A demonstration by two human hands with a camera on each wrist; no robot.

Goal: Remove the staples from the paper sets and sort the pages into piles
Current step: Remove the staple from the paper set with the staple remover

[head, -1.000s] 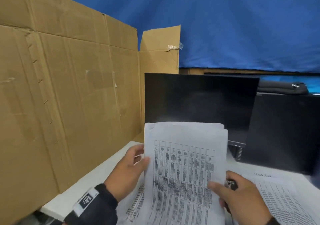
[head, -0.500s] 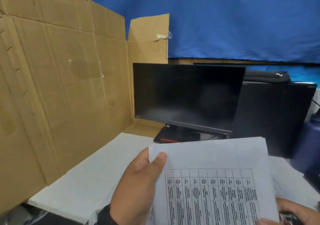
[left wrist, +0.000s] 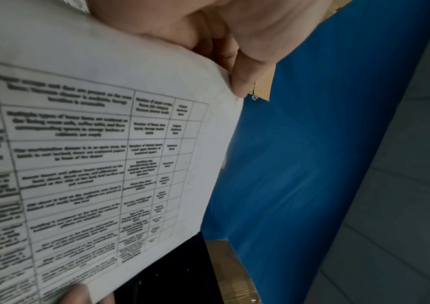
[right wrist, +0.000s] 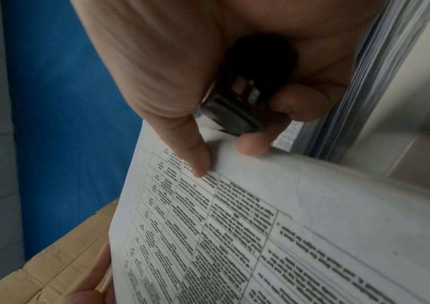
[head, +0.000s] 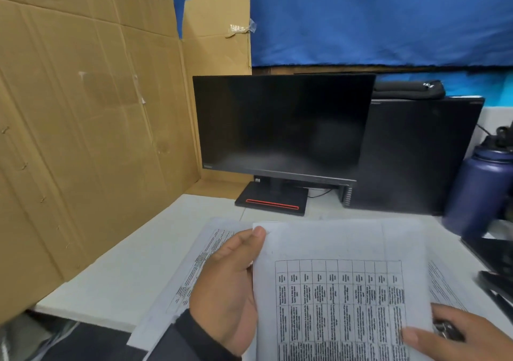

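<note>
Printed sheet (head: pixel 341 291) upright, long axis vertical

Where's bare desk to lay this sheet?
Free: white desktop between the brown cardboard wall and the printed pages under the left hand. Crowded: right, by the navy bottle.

Hemmed in on three sides

Cardboard wall (head: pixel 83 138) blocks left, monitor (head: pixel 280 127) ahead, blue bottle (head: pixel 477 191) right; bare white desk (head: pixel 133 252) lies open front-left.
</note>
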